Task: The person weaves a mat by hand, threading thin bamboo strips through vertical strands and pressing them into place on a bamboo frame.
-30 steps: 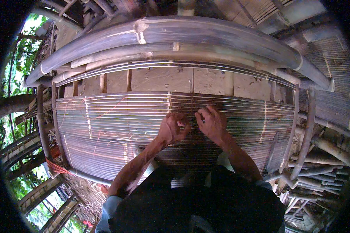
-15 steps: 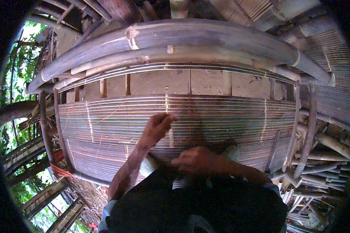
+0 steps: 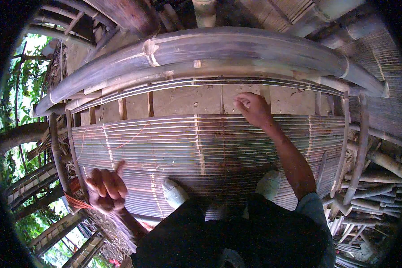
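Note:
A long mat of thin slats (image 3: 174, 143) lies in front of me, crossed by pale bands and thin reddish strands. My left hand (image 3: 106, 190) is at its near left corner, with loosely curled fingers and the thumb sticking out; nothing shows in it. Beside that hand hangs a bunch of orange-red strings (image 3: 78, 202). Over the mat's far edge, my right hand (image 3: 253, 108) is closed, thumb and fingertips brought together. Whatever may be pinched there is too small to make out. A reddish strand (image 3: 224, 143) runs across the mat, below and left of this hand.
A thick bamboo pole (image 3: 250, 44) spans the far side, above thinner rails. My covered feet (image 3: 175, 193) are on the mat. A narrow flat strip (image 3: 321, 166) lies near its right end. Cut bamboo poles (image 3: 370, 196) are piled at right; more slatted matting (image 3: 379, 67) lies beyond.
My left hand has moved from the mat's middle down to the near left corner. My right hand has gone from close to my body out to the far edge. My feet now show more.

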A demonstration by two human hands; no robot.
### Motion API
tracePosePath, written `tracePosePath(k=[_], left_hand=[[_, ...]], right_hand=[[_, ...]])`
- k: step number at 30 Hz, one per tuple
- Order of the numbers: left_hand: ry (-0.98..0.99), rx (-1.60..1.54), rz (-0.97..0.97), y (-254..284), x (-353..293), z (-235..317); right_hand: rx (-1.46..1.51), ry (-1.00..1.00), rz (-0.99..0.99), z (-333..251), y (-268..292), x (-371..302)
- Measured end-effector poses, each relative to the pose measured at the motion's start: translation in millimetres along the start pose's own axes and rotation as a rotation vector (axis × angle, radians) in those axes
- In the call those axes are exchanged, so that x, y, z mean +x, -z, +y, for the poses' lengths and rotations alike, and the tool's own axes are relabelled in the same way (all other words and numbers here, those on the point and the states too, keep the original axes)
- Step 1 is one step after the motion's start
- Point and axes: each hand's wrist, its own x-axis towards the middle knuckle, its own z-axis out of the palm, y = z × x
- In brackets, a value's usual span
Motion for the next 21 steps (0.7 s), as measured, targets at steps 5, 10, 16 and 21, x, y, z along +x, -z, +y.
tracePosePath(k=[5, 10, 16, 21], left_hand=[[0.202, -0.025, -0.391, -5, -45, -10], [0.428, -0.189, 0.02, -9, -103, -18], [0.341, -0.384, 0.436, 25, -160, -40], [0.238, 0.24, 0.587, 37, -110, -41]], right_hand=[[-0.051, 0.45, -0.033, -60, -37, -37], [0.006, 0.514, -0.244, -73, -60, -66], [-0.046, 0.424, -0.114, -72, -83, -92], [-0.044, 0.426, -0.025, -68, -99, -92]])
